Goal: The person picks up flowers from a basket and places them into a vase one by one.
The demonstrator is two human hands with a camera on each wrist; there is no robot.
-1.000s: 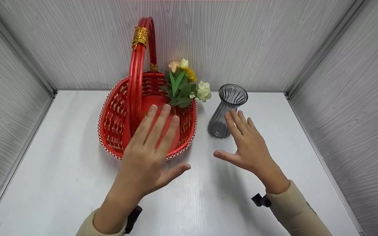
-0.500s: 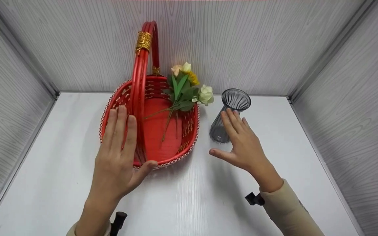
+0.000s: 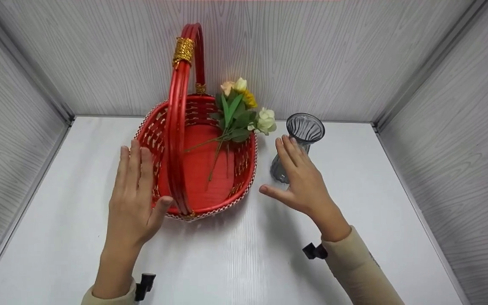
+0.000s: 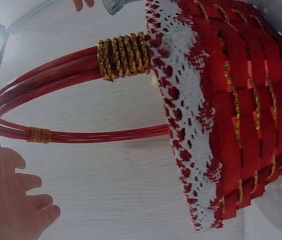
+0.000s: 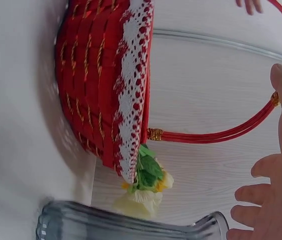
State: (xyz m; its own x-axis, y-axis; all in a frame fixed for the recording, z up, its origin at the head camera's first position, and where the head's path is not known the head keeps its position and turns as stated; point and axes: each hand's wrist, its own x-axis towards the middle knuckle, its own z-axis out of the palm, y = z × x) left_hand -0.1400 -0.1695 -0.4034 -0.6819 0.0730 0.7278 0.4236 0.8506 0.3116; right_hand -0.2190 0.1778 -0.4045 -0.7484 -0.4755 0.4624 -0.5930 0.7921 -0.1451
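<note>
A red woven basket (image 3: pixel 201 186) with a tall arched handle (image 3: pixel 177 106) stands on the white table, its lace-trimmed rim plain in the left wrist view. Flowers (image 3: pixel 236 116) in white, yellow and peach lie across its right side, stems inside. To the right stands a grey ribbed glass vase (image 3: pixel 306 127). My left hand (image 3: pixel 129 195), fingers straight and holding nothing, hovers by the basket's left front side. With fingers extended and thumb spread, my right hand (image 3: pixel 301 178) is held in front of the vase, overlapping part of it in the head view.
Pale wood-grain panels (image 3: pixel 311 51) enclose the white table (image 3: pixel 235 262) at the back and both sides. The basket is close to the back panel. Each wrist carries a small black camera mount (image 3: pixel 144 286).
My left hand has moved left from over the basket to its left side, uncovering the stems and basket floor. My right hand has shifted slightly left.
</note>
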